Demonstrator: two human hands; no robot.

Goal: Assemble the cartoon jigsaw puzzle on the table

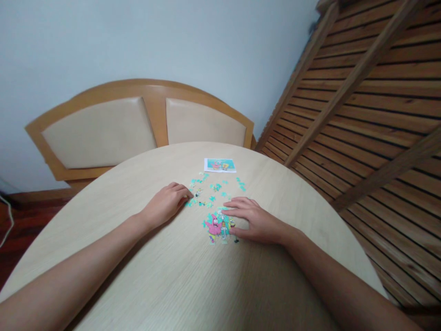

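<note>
A partly joined jigsaw puzzle [214,224] lies flat on the round table, showing a pink starfish, a pale turquoise figure and a yellow one. My right hand [253,219] is over its right side, fingers stretched out and apart, hiding part of it. To the upper left, my left hand [170,201] rests at the edge of the loose puzzle pieces [216,187]. Its fingers are curled together, and whatever is at their tips is too small to make out. The loose pieces, mostly turquoise, are scattered beyond both hands.
A picture card [220,165] with the same cartoon figures lies beyond the pieces. The pale wooden table [165,285] reaches towards a padded headboard [103,128] at the wall. Wooden slats [361,105] lean up on the right.
</note>
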